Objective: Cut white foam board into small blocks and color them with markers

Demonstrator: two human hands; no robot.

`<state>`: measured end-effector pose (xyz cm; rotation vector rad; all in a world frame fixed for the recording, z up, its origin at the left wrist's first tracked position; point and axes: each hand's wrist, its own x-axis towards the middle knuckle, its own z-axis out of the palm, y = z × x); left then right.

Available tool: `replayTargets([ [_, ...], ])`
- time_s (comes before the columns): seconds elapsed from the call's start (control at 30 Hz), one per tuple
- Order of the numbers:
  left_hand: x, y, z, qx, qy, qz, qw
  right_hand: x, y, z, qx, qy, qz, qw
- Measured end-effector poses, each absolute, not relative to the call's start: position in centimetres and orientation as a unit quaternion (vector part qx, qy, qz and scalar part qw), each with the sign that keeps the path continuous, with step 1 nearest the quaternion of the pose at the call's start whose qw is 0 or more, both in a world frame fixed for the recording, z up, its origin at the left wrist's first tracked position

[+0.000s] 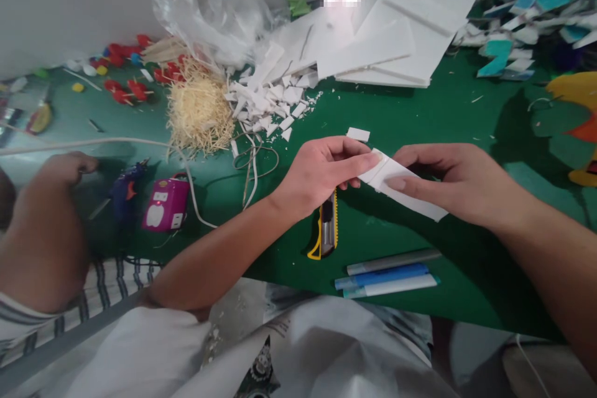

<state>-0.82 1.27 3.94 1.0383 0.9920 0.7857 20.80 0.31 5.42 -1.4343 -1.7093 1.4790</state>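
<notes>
Between my two hands is a narrow strip of white foam board (410, 194), held tilted above the green table. My left hand (321, 171) pinches its left end with thumb on top, near a line across the strip. My right hand (448, 177) grips it farther along, thumb on top and fingers beneath. Under my left hand lies a yellow box cutter (328, 230), its upper part hidden by the hand. A small white offcut (358, 134) rests just beyond my left fingers. Three pens or markers (387, 275) lie side by side near the table's front edge.
White boards (373, 53) are stacked at the back, beside white scraps (275, 102) and a straw-like bundle (200, 106). A purple power adapter (166, 204), cables and a blue glue gun (125, 189) lie left, near another person's hand (69, 168). Blue and white scraps (513, 43) heap at right.
</notes>
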Motion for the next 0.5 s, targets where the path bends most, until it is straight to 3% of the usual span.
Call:
replayTargets([
  [0.37,-1.0,1.0,5.0,0.400,0.415,0.292,0.763,20.9,0.1,5.2,-0.469,-0.628,0.568,0.251],
  [0.5,-0.9,0.5,4.8,0.443,0.427,0.303,0.728,21.0,0.2,5.0,-0.459,-0.633,0.570,0.252],
])
